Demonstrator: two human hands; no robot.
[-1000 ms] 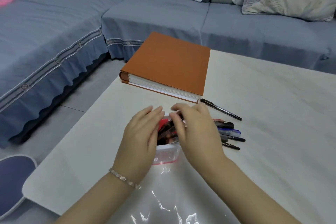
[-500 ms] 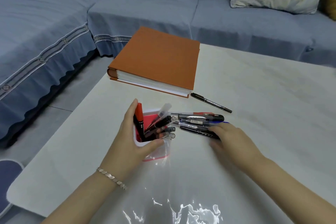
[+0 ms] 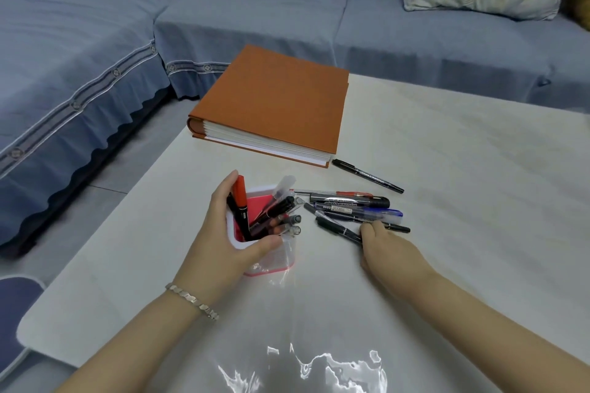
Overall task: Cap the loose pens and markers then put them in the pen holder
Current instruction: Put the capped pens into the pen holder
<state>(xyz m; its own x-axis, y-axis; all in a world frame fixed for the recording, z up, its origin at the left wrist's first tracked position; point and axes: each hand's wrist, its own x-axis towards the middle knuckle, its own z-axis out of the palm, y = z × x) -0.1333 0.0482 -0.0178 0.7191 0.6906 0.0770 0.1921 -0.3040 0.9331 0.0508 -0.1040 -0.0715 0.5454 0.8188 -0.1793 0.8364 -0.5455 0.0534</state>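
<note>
The pen holder (image 3: 260, 226), clear-sided with a pink inside and white rim, stands near the front of the pale worktop (image 3: 447, 188), several pens and a red-capped marker (image 3: 240, 198) leaning inside it. The left hand (image 3: 223, 239) wraps its fingers around the holder's near side. Just to its right lies a loose pile of pens (image 3: 351, 209). The right hand (image 3: 388, 247) rests beside them, fingers touching a thin black pen (image 3: 338, 229); I cannot tell whether they grip it. An orange album (image 3: 277, 102) lies behind, another black marker (image 3: 367, 175) near its corner.
</note>
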